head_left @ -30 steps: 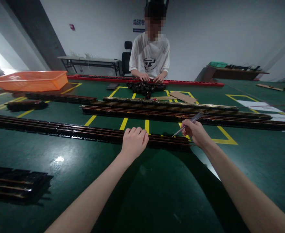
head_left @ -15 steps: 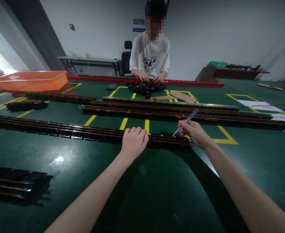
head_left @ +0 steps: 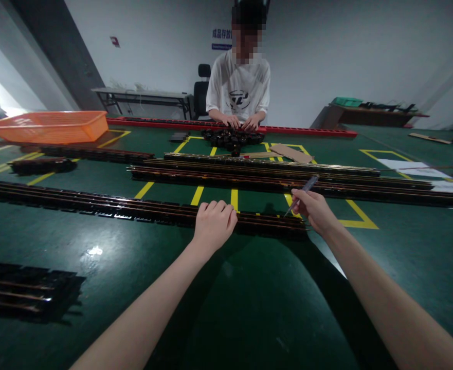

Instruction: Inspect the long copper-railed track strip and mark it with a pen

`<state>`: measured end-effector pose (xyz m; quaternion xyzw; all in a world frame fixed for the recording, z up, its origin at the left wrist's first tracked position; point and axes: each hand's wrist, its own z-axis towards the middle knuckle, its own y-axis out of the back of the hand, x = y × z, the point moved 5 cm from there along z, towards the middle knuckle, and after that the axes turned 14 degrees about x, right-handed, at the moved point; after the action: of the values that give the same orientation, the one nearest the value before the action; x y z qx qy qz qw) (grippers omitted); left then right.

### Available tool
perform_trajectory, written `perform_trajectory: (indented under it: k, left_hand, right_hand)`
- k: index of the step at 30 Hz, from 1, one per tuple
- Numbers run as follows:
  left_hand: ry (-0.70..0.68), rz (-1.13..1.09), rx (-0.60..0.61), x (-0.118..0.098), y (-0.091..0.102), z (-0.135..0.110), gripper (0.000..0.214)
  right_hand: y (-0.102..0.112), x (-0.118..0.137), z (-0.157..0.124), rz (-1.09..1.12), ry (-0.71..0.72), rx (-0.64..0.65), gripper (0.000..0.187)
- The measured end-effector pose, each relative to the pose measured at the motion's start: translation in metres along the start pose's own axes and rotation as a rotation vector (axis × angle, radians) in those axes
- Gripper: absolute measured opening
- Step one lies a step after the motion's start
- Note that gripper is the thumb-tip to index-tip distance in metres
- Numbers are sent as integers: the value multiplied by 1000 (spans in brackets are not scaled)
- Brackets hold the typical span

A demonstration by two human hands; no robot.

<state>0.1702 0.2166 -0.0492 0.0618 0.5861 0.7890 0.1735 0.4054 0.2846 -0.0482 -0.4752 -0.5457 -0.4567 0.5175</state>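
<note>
A long black rail assembly (head_left: 164, 210) with copper-coloured strips along it lies across the green table from the left edge. My left hand (head_left: 214, 221) is closed over it, fingers curled round its far side. Near the rail's right end, my right hand (head_left: 313, 208) grips a slim screwdriver (head_left: 310, 183) with a see-through handle. The shaft slants down and left, its tip at the rail's top; whether it touches is too small to tell.
More long rails (head_left: 249, 174) lie beyond my hands; another rail's end (head_left: 21, 290) is at lower left. An orange basket (head_left: 56, 126) stands at far left. Across the table a person in a white shirt (head_left: 238, 85) handles black parts (head_left: 230, 139). Cardboard (head_left: 291, 152) lies nearby.
My right hand and the screwdriver have shifted slightly right along the rail, towards its end. My left hand stays on the rail in nearly the same place.
</note>
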Motion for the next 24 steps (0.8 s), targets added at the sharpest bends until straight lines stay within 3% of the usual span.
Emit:
perform_trajectory:
  k: [20, 24]
  left_hand:
    - [-1, 39, -6, -1, 1, 0, 40]
    - [1, 9, 9, 0, 0, 0, 41]
  right_hand:
    - [20, -13, -4, 90, 33, -165, 26]
    - [21, -14, -4, 115, 39, -151, 24]
